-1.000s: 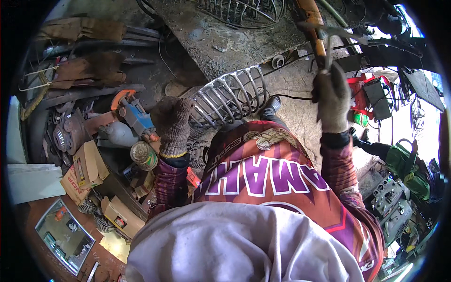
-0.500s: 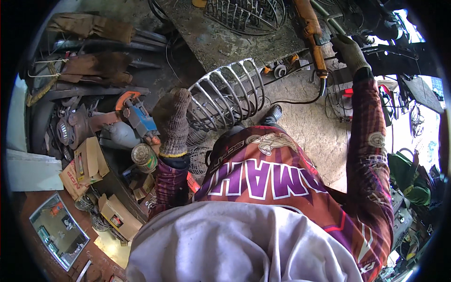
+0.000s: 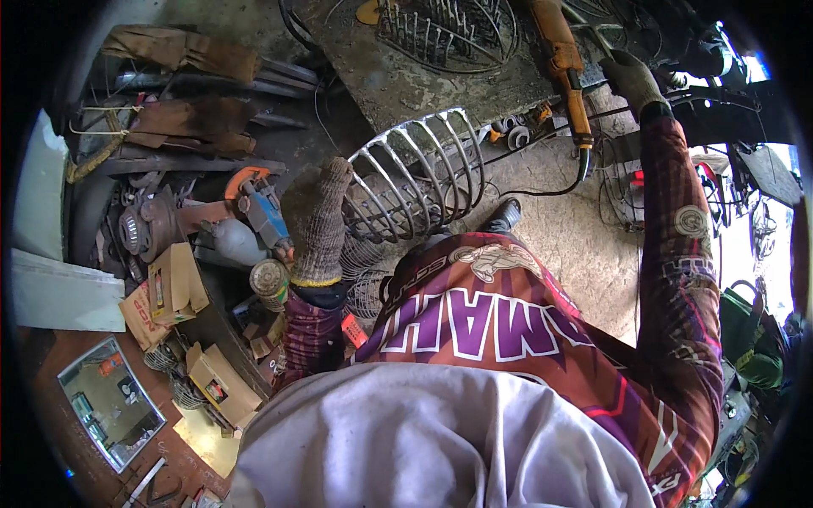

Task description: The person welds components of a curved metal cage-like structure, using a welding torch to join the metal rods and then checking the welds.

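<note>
Nearest, low on the left, small cardboard boxes [image 3: 174, 284] are lying among clutter by a framed mirror [image 3: 108, 405]; their contents are not showing. A round tin [image 3: 269, 277] is standing just below the left hand [image 3: 315, 222]. That gloved hand is closing its grip on the rim of a domed wire guard [image 3: 419, 173], holding it tilted in front of the chest, its open side facing the person; nothing is sitting inside it. Beside the hand, a blue and orange grinder [image 3: 258, 207] is lying on the heap. Farther off, the right hand [image 3: 631, 78], also gloved, is reaching out to the surface [image 3: 398, 76], its grip curling near an orange-handled tool [image 3: 566, 63]; whether it is holding anything cannot be told. Another wire guard [image 3: 445, 30] is lying flat at the far edge.
</note>
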Motion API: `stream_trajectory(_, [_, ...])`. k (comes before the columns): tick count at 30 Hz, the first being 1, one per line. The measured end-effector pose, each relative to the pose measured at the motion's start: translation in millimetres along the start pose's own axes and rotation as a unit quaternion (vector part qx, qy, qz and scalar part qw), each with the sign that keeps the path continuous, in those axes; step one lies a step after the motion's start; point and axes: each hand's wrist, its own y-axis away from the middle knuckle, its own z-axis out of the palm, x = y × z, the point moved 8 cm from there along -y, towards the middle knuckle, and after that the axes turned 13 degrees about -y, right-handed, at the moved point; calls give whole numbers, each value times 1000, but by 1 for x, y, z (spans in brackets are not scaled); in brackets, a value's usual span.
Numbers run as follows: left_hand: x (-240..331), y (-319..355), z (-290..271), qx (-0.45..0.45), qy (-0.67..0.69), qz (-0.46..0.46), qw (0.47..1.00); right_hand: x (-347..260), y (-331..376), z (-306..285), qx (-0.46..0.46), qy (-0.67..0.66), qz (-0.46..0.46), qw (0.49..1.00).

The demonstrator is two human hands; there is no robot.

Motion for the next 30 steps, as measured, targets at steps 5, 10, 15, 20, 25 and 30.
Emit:
stream_trajectory(5, [25,-1,1,-17,-79,111,991,-8,-25,5,-14,49,-94,994])
stream_trajectory(10, [25,2,-2,-29,-52,53,997,-18,-14,10,-5,261,-84,962])
stream_trajectory(15, [26,0,2,-22,15,38,999,-15,17,0,38,223,-69,972])
stream_trajectory(20, [16,2,-1,6,12,66,998,-27,72,-14,192,134,-53,971])
stream_trajectory(25, [46,14,4,122,-334,397,846,36,132,-24,314,-17,-26,949])
stream_trajectory(30, [5,-14,27,-78,125,32,989,132,215,-24,329,-67,14,942])
